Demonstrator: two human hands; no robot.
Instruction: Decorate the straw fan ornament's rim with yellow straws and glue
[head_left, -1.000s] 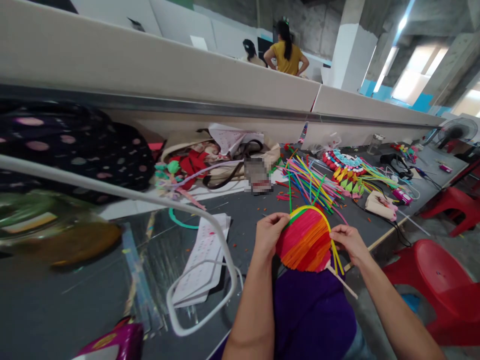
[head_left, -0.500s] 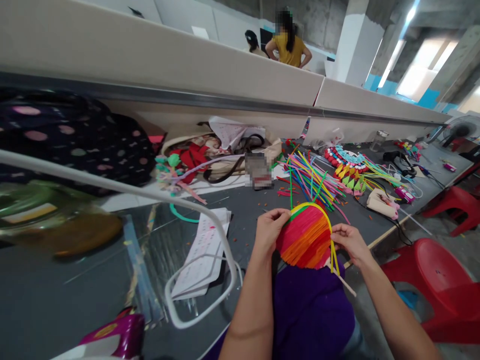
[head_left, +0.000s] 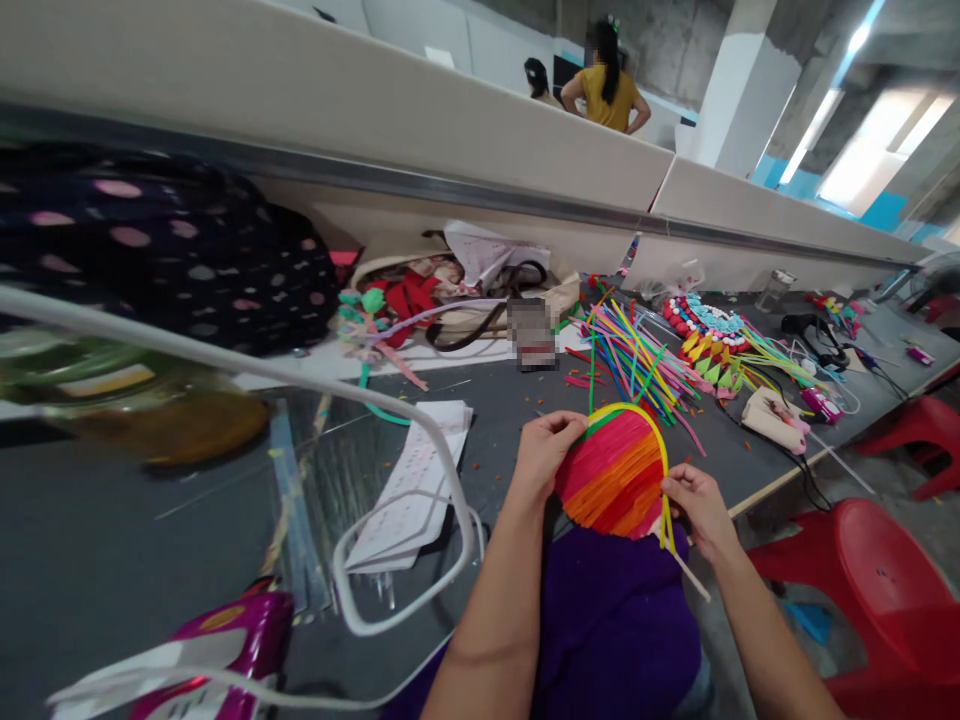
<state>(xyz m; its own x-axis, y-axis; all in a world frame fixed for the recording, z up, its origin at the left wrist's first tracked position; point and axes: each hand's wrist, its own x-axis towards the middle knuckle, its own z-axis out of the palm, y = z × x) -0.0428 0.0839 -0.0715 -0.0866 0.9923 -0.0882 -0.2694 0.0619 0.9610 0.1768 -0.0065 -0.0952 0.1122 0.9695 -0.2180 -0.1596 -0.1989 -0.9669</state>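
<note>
A round hand fan (head_left: pixel 611 478) in pink, orange and red stripes is held up above my lap, its thin wooden stick (head_left: pixel 694 578) pointing down to the right. My left hand (head_left: pixel 546 452) is closed in a pinch on the fan's upper left edge, where a green strip shows. Around the top and right rim runs a yellow pipe cleaner (head_left: pixel 651 425), its loose ends hanging near the stick. My right hand (head_left: pixel 699 508) pinches this yellow pipe cleaner against the right rim. Just beyond the fan lies a pile of colourful pipe cleaners (head_left: pixel 637 350).
On the left are a white bent tube frame (head_left: pixel 469 520), a purple device (head_left: pixel 255 640), a blurred jar (head_left: pixel 135 400) and a dotted bag (head_left: pixel 187 250). Papers (head_left: pixel 412 490) lie mid-table. A beaded craft piece (head_left: pixel 705 330) sits at the back. Red stools (head_left: pixel 885 570) stand at right.
The view has shifted a little, so the background sits further right. Both hands keep their hold on the fan and its yellow rim, with little visible movement.
</note>
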